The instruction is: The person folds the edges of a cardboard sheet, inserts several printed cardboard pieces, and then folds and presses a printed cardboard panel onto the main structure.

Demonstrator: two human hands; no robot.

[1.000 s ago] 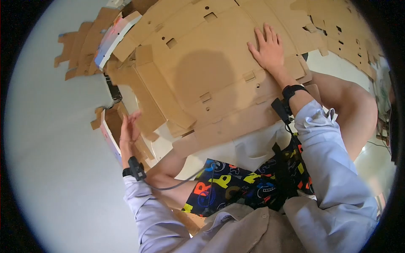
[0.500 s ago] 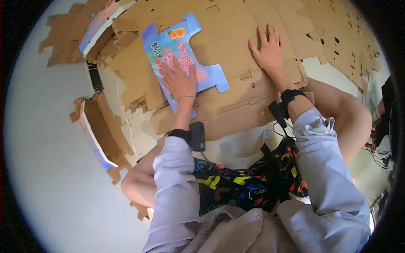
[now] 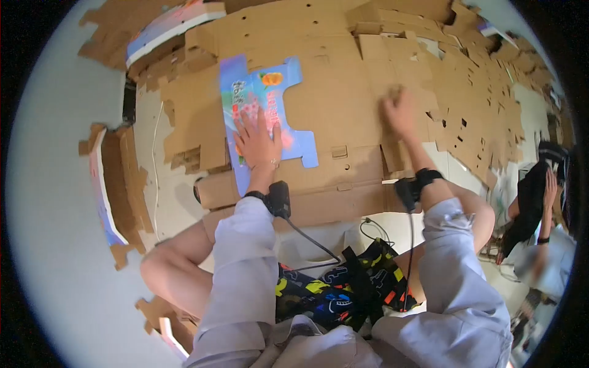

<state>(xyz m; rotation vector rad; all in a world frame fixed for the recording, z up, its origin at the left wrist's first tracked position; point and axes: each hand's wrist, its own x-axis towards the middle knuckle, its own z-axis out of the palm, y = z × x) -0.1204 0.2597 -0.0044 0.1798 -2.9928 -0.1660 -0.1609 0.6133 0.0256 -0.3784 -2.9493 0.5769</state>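
Note:
My left hand (image 3: 258,142) lies flat with spread fingers on a printed blue and pink cardboard piece (image 3: 299,145), which has cut-out tabs, an orange fruit picture and lettering. Beneath that piece is a large brown cardboard sheet (image 3: 331,110) with slots and crease lines. My right hand (image 3: 401,115) is over the right part of this sheet, its fingers bent and smeared by motion; whether they grip anything is hidden. Near my right wrist, a brown flap (image 3: 396,158) stands partly raised.
At the left is an open box-like carton piece (image 3: 116,184) with a printed side. A similar printed carton (image 3: 165,34) lies at the far left. Punched cardboard (image 3: 472,122) spreads to the right. Another person's hand (image 3: 550,187) shows at the right edge. Cables (image 3: 313,242) hang from my wrist straps.
My right hand has gone from flat with spread fingers to bent and blurred. The flap beside that wrist has lifted. My left hand stays flat on the printed piece. The view has shifted.

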